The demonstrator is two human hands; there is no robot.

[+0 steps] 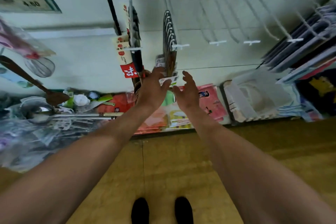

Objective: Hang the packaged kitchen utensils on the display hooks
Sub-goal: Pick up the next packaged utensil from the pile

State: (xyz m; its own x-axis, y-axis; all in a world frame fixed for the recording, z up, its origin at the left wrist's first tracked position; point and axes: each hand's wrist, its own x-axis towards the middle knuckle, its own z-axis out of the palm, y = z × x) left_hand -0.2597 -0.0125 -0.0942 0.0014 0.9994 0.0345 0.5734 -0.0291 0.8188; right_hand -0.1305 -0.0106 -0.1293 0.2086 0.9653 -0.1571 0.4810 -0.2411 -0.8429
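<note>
A row of metal utensils (169,42) with white label cards hangs on a white display hook (180,46) on the wall. My left hand (154,88) grips their lower ends, fingers over the cards; a white and green card (171,79) sticks out beside them. My right hand (188,90) is just right of that card, fingers spread and holding nothing. On the hook to the left hang dark packaged utensils (135,42) with a red label (130,72).
Three empty white hooks (217,42) stick out to the right, then racks of flat dark boards (300,42). The low shelf holds pink packs (212,103), a white plastic container (254,94), steel ladles (40,112), a wooden spatula (27,78) and a whisk (41,67).
</note>
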